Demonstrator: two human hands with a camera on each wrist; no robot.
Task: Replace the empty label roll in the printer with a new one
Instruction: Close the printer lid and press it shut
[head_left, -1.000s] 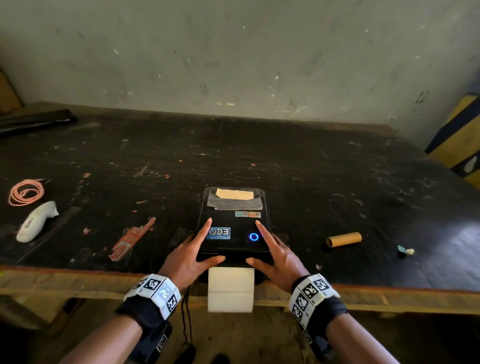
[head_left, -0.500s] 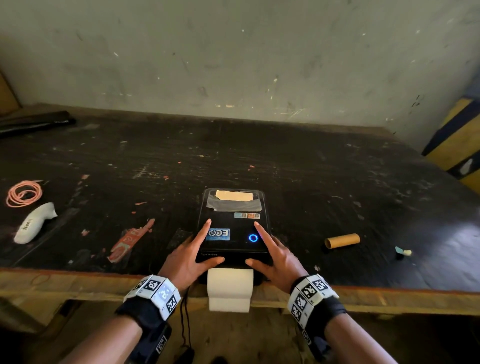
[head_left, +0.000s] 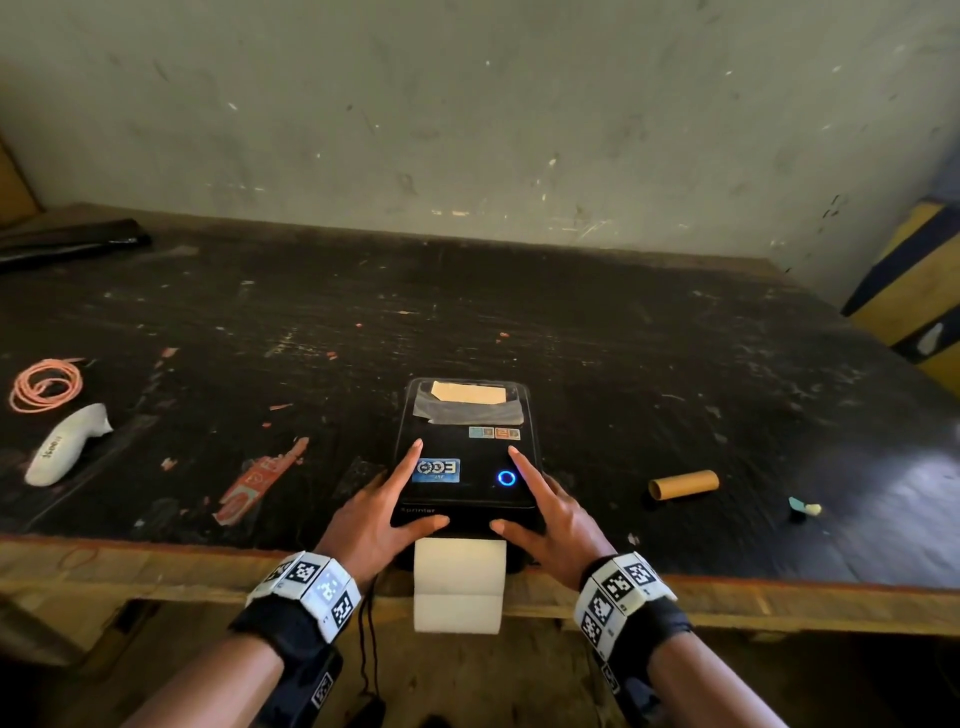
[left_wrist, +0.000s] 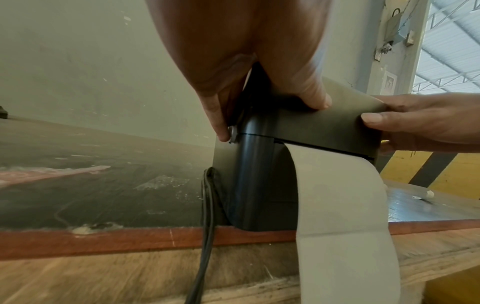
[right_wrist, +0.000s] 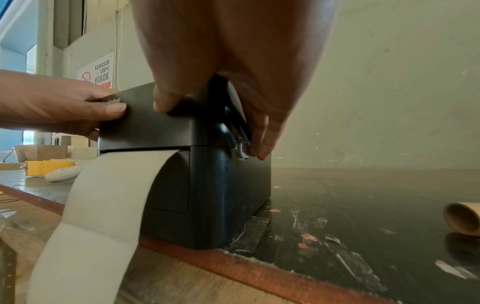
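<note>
Printer: black plastic label printer (head_left: 465, 457) stands at the near edge of the dark, scuffed wooden table (head_left: 623, 364); lid down, blue ring light lit on top.
Label strip: white paper label strip (head_left: 458, 582) comes out of the front slot and hangs over the table edge.
Left hand: left hand (head_left: 376, 512) lies on the printer's left front corner, index finger straight along the lid, thumb on the front edge; in the left wrist view a fingertip touches the small silver side latch (left_wrist: 231, 133). Fingers spread and pressing, nothing enclosed.
Right hand: right hand (head_left: 553, 514) mirrors it on the right front corner, fingers straight, a fingertip at the right-side latch (right_wrist: 242, 151).
Empty core: brown cardboard tube (head_left: 683, 484) lies on its side on the table, right of the printer, apart from it.
Other items: white handheld device (head_left: 65, 444) and coiled orange cord (head_left: 45, 385) at far left; black cable (left_wrist: 205, 236) drops over the edge beside the printer.
</note>
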